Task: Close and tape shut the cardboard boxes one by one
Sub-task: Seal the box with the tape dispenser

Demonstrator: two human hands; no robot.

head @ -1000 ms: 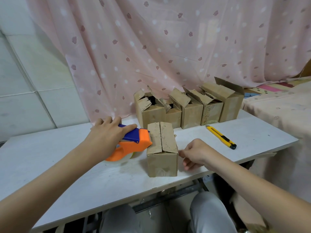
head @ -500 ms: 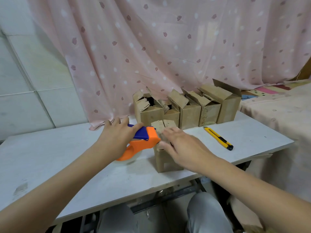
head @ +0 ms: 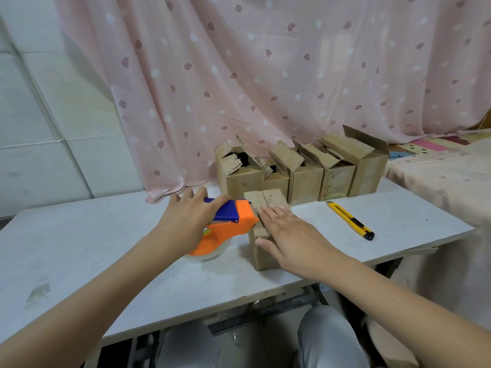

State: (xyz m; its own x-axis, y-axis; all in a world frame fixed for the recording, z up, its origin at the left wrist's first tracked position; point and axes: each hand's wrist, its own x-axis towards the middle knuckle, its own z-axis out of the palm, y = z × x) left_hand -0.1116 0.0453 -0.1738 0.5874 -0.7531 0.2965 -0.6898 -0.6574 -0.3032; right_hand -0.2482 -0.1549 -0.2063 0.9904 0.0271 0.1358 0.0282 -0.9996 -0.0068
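Closed box sits near-centre on counter. R hand lies flat on its flaps, fingers straight. L hand grips tape dispenser, touching box's left edge. Markings illegible.

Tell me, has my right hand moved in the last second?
Yes. The right hand has gone from the table beside the closed box up onto its top flaps, toward the tape dispenser side.

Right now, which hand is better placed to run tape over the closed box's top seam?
Left. The left hand already grips the tape dispenser, its nose touching the box at the flaps' left edge. The right hand lies flat on the flaps, holding them down.
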